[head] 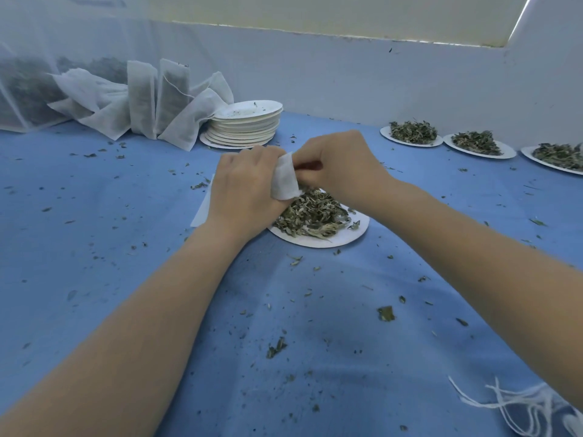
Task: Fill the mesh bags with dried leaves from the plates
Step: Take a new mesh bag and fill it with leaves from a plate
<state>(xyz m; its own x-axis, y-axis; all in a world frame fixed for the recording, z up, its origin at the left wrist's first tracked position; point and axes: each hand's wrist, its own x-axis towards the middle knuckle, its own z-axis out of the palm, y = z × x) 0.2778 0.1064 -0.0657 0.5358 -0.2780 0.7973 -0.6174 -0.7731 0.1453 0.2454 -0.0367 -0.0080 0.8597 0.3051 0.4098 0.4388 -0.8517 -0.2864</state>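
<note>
Two hands meet over a white plate (344, 236) heaped with dried leaves (312, 214), near the middle of the blue-covered desk (284, 326). The left hand (243, 187) has its fingers curled round a small white mesh bag (285, 181), and the right hand (340, 165) pinches the bag's upper edge, so each grip is closed on the fabric; whether the mouth is pulled open cannot be told, since the fingers hide it.

The bag looks thin, soft and nearly weightless, a gauzy woven fabric that folds over the knuckles and would collapse unless its rim is held apart. The best hold is probably at the rim, on opposite sides, with a light pinch. The leaves are curled, grey-green, brittle slivers; they should weigh almost nothing, crumble under pressure and scatter easily, as the many crumbs on the cloth suggest. Loose pinches, taken with the bag kept just above the plate, would likely suit them.

Far left lean filled bags (172, 96), flat and rectangular with dark contents showing through, beside a stack of empty plates (246, 124), thin and shallow. Three more plates of leaves (411, 134) wait at the far right. Tangled white strings (517, 405) lie at the near right corner.
</note>
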